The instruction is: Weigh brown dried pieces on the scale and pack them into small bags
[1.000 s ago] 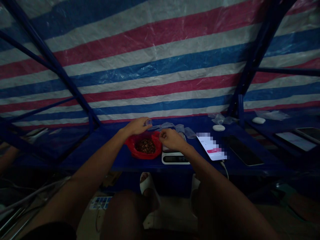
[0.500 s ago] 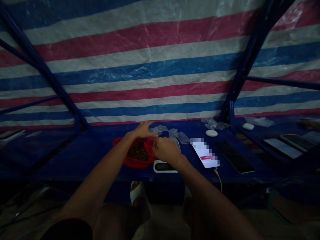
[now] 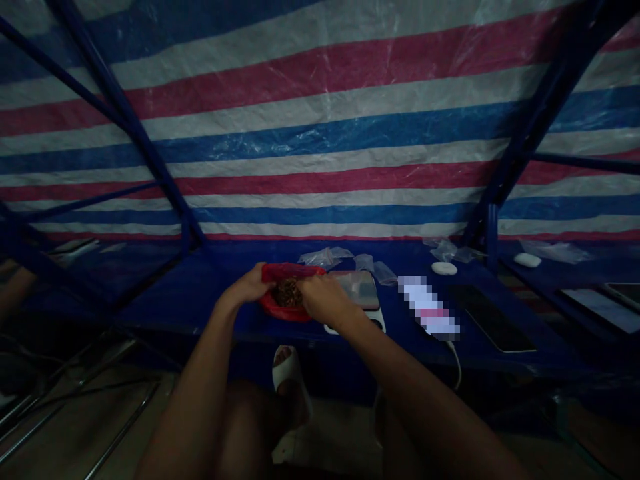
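A red plastic bag (image 3: 287,272) holding dark brown bits (image 3: 287,293) lies on the blue table (image 3: 210,293). My left hand (image 3: 247,288) is curled against the bag's left rim. My right hand (image 3: 320,299) is closed at the bag's right side, over the brown bits; what its fingers pinch is hidden. Just right of the bag stands a white digital scale (image 3: 359,293), with a clear bag lying flat on its platform. Small clear plastic bags (image 3: 325,256) lie behind the red bag.
A lit phone (image 3: 429,313) on a white cable and a dark phone (image 3: 493,319) lie to the right. Two white round pucks (image 3: 444,268) sit further back. Blue frame bars rise on both sides before a striped tarp. My knees and a white sandal (image 3: 290,380) show below.
Both hands drew back from the clear bags behind and came down onto the red bag. The scale's platform, covered by my right hand before, now shows.
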Tool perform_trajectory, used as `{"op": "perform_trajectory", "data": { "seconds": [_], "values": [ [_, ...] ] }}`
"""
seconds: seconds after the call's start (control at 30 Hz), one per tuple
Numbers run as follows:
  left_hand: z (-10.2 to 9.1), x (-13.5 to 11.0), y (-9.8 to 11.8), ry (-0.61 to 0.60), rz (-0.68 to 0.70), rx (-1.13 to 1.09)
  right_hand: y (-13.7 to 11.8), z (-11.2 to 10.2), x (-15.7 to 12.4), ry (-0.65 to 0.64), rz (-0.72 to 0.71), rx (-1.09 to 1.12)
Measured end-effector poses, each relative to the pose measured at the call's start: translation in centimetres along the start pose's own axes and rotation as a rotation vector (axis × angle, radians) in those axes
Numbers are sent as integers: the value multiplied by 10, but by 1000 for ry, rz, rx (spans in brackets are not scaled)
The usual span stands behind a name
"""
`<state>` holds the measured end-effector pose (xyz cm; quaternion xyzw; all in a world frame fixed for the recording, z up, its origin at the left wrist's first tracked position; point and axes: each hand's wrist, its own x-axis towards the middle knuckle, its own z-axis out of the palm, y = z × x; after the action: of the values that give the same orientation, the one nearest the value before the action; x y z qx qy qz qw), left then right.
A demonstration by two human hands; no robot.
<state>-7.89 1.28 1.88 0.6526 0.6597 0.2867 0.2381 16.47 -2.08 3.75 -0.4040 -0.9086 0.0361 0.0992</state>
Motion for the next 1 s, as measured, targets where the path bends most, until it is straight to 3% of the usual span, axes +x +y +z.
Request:
{"op": "perform_trajectory", "data": {
  "seconds": [0.17, 0.27, 0.37, 0.5, 0.6, 0.7, 0.77, 0.83, 0.87, 0.9, 0.93, 1.0],
  "values": [
    [13, -18, -5, 178, -188, -439, 11, -4, 3, 41, 170, -119],
    [14, -24, -3, 199, -315, -719, 17, -2, 4, 72, 288, -61],
    [13, -25, 3, 228, -415, -958, 25, 3, 11, 183, 349, 166],
    [10, -25, 4, 256, -397, -1112, 40, 9, 30, 450, 257, 612],
    [8, -30, -2, 340, -388, -938, 47, 10, 35, 451, 210, 697],
    [8, -43, -5, 421, -341, -357, 44, 5, 24, 342, 246, 384],
    [6, -52, 2, 482, -184, 57, 34, -2, 14, 288, 303, 91],
    [2, -57, 16, 474, 79, 291, 21, -11, 9, 296, 253, -89],
    [0, -56, 25, 399, 217, 321, 14, -15, 9, 315, 169, -119],
    [-2, -54, 33, 248, 333, 319, 7, -19, 11, 294, 67, -116],
    [-4, -51, 40, 112, 380, 292, 2, -21, 15, 234, -29, -99],
    [-6, -40, 49, -101, 354, 246, -2, -21, 24, 71, -90, -53]
  ]
}}
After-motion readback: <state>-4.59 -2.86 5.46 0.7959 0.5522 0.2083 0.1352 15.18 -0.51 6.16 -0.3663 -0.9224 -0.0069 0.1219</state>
